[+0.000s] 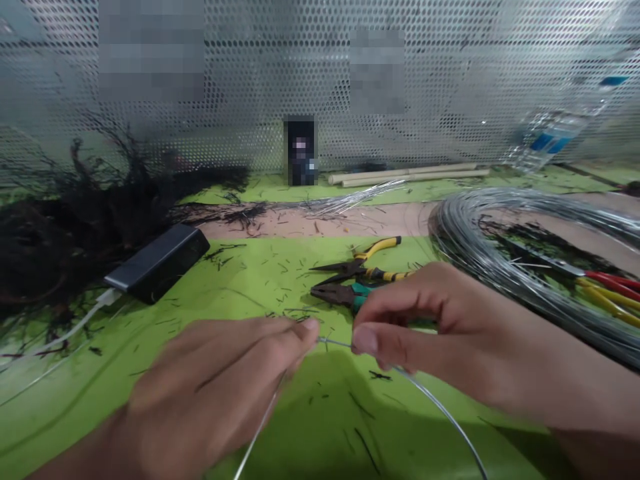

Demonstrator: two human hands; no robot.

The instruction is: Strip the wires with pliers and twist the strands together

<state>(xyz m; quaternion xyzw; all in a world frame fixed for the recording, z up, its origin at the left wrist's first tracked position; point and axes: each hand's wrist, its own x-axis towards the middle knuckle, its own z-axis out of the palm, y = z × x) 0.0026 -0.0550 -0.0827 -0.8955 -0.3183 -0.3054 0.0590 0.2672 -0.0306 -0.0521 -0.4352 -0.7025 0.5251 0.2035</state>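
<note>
Wire (pixel 335 343) spans the gap between your hands, pinched by the fingers of your left hand (pixel 215 393) and those of your right hand (pixel 430 327), and trails down on both sides. Just beyond, green-handled pliers (pixel 337 294) and yellow-handled pliers (pixel 356 266) lie on the green table (pixel 250 270); a large metal coil (pixel 463 230) sits to the right.

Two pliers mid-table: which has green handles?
The blunter-nosed pliers, partly hidden by the right hand; the pointed pliers beyond have yellow-and-black handles.
</note>
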